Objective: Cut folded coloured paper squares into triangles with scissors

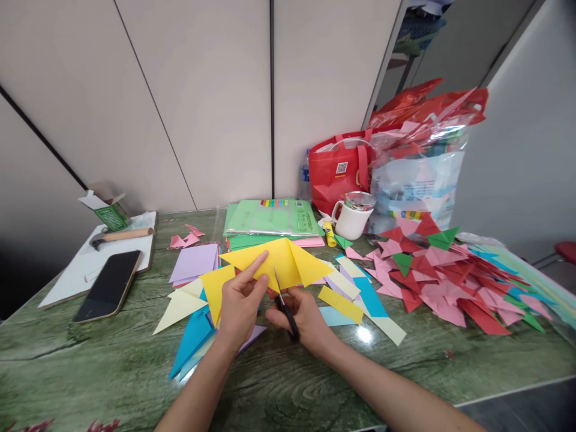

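Note:
My left hand (243,297) pinches a folded sheet of yellow paper (281,261) between thumb and fingers, holding it above the table. In my right hand (306,315) is a pair of scissors (285,309) with dark handles. One blade lies across the front of the yellow paper near its lower edge; whether it is cutting I cannot tell. Another yellow piece (217,288) lies beside my left hand, over cream and blue folded papers (191,342). To the right of my right hand are cut strips, among them a yellow strip (341,304) and a blue strip (372,297).
A phone (109,285), a hammer (123,236) and a small green box (112,216) lie at the left. Behind are green paper packs (274,219), a white mug (353,219) and a red bag (335,171). Red and pink folded pieces (445,279) are heaped at right.

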`<state>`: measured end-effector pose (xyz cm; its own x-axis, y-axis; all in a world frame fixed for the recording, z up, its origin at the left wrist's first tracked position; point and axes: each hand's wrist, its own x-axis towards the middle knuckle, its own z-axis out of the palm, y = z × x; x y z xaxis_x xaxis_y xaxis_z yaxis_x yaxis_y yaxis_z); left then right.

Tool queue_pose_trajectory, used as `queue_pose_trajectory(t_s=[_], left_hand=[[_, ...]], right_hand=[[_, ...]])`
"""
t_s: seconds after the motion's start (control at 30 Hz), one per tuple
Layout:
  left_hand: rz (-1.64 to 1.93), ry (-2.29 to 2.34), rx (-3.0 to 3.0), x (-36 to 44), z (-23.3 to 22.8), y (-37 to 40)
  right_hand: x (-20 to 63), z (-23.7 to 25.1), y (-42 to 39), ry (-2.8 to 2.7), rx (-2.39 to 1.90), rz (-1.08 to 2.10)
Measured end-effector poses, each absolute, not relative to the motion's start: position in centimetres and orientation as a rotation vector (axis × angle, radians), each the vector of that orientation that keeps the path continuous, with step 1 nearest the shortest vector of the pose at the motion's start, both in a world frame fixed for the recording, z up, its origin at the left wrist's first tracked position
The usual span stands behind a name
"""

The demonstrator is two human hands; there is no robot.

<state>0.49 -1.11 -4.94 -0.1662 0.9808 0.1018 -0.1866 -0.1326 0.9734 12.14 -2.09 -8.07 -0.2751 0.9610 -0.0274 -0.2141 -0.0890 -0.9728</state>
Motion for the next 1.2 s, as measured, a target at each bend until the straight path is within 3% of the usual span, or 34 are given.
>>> queue_pose_trajectory(t_s=[1.2], left_hand=[[1.502,1.057,1.109,-0.1,-5.2,-0.8]], right_hand=[[12.1,-6.7,-2.0,-1.107,-0.920,1.582]])
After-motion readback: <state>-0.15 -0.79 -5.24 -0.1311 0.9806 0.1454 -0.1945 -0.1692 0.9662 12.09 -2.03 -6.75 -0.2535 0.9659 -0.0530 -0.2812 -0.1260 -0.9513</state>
